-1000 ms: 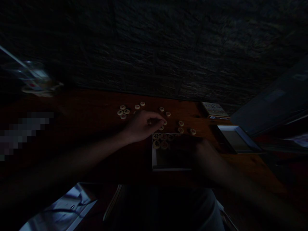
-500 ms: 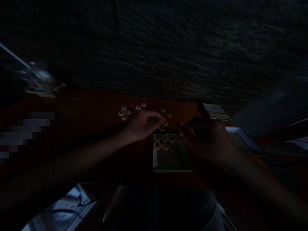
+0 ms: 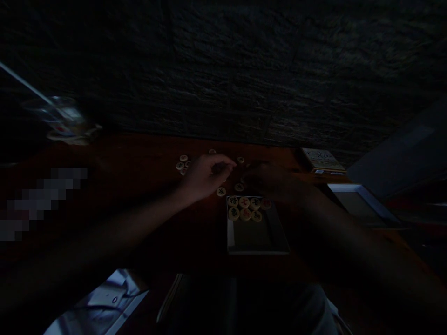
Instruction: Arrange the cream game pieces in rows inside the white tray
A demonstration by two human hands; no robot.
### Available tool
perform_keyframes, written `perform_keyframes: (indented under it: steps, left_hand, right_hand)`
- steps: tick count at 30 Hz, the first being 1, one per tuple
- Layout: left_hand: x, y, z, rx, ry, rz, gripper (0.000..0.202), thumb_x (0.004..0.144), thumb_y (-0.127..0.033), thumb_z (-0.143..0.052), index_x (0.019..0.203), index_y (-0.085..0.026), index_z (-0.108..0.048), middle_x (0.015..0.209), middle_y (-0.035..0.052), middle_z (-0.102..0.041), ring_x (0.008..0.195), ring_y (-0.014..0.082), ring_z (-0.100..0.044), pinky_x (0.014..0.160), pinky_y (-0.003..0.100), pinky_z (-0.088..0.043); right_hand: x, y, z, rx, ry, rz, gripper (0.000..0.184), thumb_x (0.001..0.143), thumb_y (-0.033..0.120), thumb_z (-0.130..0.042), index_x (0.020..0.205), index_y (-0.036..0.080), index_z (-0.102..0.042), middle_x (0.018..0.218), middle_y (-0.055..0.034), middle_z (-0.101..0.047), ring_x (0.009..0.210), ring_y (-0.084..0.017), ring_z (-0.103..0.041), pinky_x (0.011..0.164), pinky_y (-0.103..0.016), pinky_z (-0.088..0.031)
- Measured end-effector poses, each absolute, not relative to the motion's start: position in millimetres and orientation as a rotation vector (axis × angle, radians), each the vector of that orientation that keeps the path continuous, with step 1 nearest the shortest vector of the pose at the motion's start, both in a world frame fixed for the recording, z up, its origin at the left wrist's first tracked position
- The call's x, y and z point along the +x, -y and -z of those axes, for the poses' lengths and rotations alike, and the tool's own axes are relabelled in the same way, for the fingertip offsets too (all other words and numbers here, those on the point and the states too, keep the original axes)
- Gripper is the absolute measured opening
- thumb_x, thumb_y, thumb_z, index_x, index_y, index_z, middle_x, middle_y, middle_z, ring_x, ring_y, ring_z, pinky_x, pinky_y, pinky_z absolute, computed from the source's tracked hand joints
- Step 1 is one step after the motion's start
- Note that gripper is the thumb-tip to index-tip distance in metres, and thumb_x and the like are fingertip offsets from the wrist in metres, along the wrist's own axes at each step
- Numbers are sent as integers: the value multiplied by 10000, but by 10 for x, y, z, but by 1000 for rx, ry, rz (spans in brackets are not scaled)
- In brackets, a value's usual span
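Round Chinese chess pieces with red or black characters lie on the dark wooden table. My left hand (image 3: 206, 177) hovers over them, thumb and forefinger curled nearly together; anything between the tips is too dark to make out. Just below it lies one chess piece (image 3: 221, 191). My right hand (image 3: 270, 179) is in deep shadow beside another chess piece (image 3: 239, 187), its fingers barely visible. Below the hands, a shallow box tray (image 3: 258, 235) holds two rows of pieces along its far side. More chess pieces (image 3: 183, 158) sit left of my left hand, partly covered by it.
A printed box (image 3: 323, 160) lies at the back right, with a second shallow tray (image 3: 363, 204) in front of it. At the far left stands a clear cup with a straw (image 3: 68, 116). A rough stone wall (image 3: 223, 83) closes off the back.
My right hand has moved left, in among the loose pieces. My left hand has shifted slightly, and a piece below it now shows. The view has swung a little left.
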State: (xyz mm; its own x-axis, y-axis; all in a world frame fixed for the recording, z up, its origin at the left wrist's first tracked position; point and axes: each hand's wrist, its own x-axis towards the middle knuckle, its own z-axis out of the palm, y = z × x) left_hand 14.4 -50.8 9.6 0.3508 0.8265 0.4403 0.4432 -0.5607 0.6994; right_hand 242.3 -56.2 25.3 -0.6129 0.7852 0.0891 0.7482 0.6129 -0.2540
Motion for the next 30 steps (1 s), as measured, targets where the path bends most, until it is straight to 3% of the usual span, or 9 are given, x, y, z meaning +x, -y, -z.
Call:
perform_keyframes:
  steps: [6,10,13,16,19,23,26,30]
  left_hand:
    - [193,522,-100,2055,-1054,-1092,188,940,-309,-642,969,-200,-793,956,53,-816,855,184,-742,750,290,-526]
    - [239,545,-117,1857,-966,-1052,210,885,-365,-719,864,-160,-759,850,66,-798,757,165,-725,673,260,-526]
    - [263,563,-124,1634,-926,-1028,221,819,-349,-790,906,-151,-745,841,65,-802,705,150,-726,656,253,-555]
    - [267,579,-130,1542,-917,-1018,253,790,-311,-821,978,-153,-758,902,75,-818,739,155,-751,694,264,-590]
    - [261,594,-131,1545,-911,-1029,245,791,-288,-821,994,-157,-782,950,84,-827,786,168,-773,736,279,-615]
    - [262,619,-109,1611,-889,-1058,257,758,-257,-854,986,-157,-792,948,87,-829,808,189,-787,748,287,-628]
    - [277,641,-85,1662,-876,-1073,247,761,-242,-852,982,-152,-788,926,91,-828,802,195,-788,742,290,-629]
    - [291,660,-71,1695,-861,-1108,259,759,-208,-849,1005,-160,-785,910,73,-827,800,183,-786,743,275,-623]
  right_hand:
    - [2484,637,-197,-1196,2452,-379,249,1007,182,-576,1223,197,-699,1126,-75,-787,939,-200,-758,779,-281,-530]
    - [2466,746,-245,-1055,2345,-441,254,1008,234,-594,1247,225,-682,1067,-38,-784,866,-174,-758,731,-260,-546]
    - [2440,793,-293,-921,2302,-437,273,1007,222,-587,1260,215,-690,1078,-50,-780,908,-175,-750,782,-271,-563]
    - [2422,801,-296,-858,2237,-480,270,991,202,-597,1230,209,-723,1097,-61,-787,958,-187,-747,839,-299,-570]
    - [2409,777,-235,-923,2069,-670,296,962,259,-647,1240,193,-722,1071,-70,-802,882,-195,-758,777,-308,-585]
    - [2384,734,-147,-986,1853,-874,228,925,366,-718,1039,179,-780,982,-67,-813,837,-188,-757,752,-288,-580]
    - [2364,729,-126,-1018,1760,-943,259,872,419,-781,904,162,-786,830,-54,-795,709,-158,-721,645,-250,-543]
    - [2348,748,-113,-1112,1697,-1015,315,843,482,-805,869,167,-792,687,-23,-740,558,-127,-644,504,-221,-468]
